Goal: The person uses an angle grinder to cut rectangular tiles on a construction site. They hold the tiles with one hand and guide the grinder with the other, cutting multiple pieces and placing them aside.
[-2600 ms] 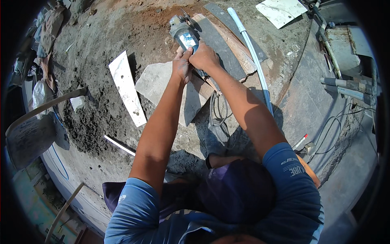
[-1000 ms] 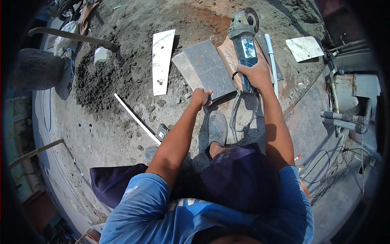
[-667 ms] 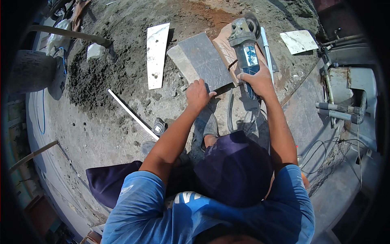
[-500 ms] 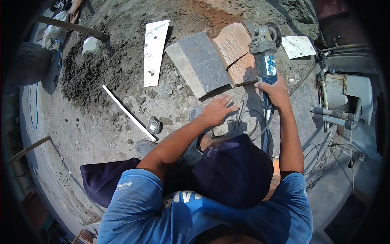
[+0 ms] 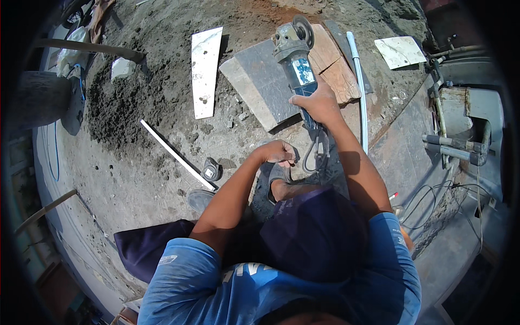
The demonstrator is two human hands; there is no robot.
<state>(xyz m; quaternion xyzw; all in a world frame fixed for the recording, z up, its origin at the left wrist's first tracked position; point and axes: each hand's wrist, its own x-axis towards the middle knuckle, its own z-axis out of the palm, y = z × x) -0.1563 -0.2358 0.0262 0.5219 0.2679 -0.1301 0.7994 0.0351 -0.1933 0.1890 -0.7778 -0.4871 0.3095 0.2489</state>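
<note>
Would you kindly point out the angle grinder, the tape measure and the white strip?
Angle grinder (image 5: pixel 301 71), head view: label on its body.
Tape measure (image 5: pixel 212 169), head view: its case.
White strip (image 5: pixel 176 154), head view: its midpoint.

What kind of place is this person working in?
Probably a small outdoor building or paving site. The right hand holds an angle grinder, flat stone slabs lie on the sunlit, gritty ground, and a dark grey heap, perhaps mortar or sand, sits to the left.
</note>
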